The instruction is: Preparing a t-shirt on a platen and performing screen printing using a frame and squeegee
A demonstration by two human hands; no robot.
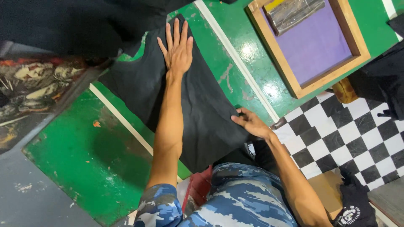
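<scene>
Now | hands: left flat, right gripping edge | one black cloth | one wooden frame

Green worktop, checkered floor, bright light from above.

You see a worn green table with white strips across it; glare shines on it at upper centre. At upper right lies a wooden frame with a purple screen. Lower right shows a black-and-white checkered floor. Grey surface is at lower left.
</scene>
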